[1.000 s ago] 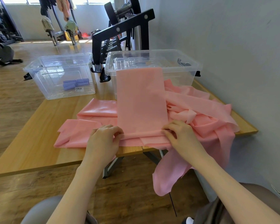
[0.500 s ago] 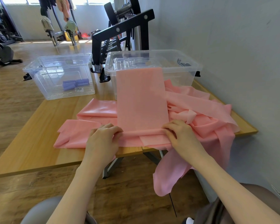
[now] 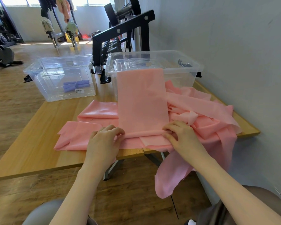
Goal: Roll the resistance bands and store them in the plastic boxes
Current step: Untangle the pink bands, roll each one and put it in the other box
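Note:
A flat pink resistance band (image 3: pixel 142 101) lies stretched from the near table edge up against the right clear plastic box (image 3: pixel 183 73). Its near end is curled into a thin roll (image 3: pixel 143 133). My left hand (image 3: pixel 105 138) pinches the roll's left end and my right hand (image 3: pixel 180 135) pinches its right end. A loose heap of more pink bands (image 3: pixel 206 120) lies under and to the right, partly hanging off the table. The left clear plastic box (image 3: pixel 44 73) holds several rolled purple bands (image 3: pixel 75 85).
The wooden table (image 3: pixel 31 143) ends just in front of my hands. A grey wall stands close on the right. A black dumbbell rack (image 3: pixel 120 33) is behind the boxes, with gym machines farther back on the wooden floor.
The band's near end has been turned over into a slightly tighter, thicker roll between my fingers. Both hands stay at the same spots on the table edge.

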